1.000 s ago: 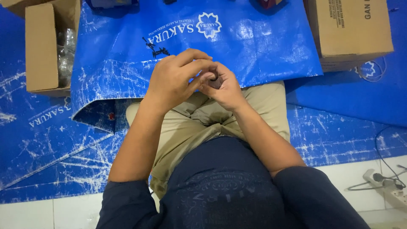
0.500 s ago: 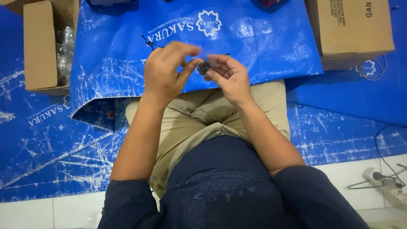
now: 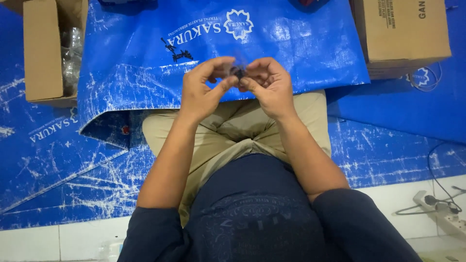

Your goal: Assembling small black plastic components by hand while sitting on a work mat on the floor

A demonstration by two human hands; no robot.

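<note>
Now small dark part (image 3: 238, 73) btwn hands (image 3: 238, 90).

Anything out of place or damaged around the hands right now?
Mostly wear: the blue tarp is heavily scuffed white, and its near-left corner is folded under. Small black parts lie loose on it. Both hands pinch a small dark part.

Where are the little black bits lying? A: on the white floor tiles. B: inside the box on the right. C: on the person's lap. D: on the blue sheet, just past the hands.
D: the small black bits lie in a loose heap on the blue sheet, up and to the left of the left hand.
</note>
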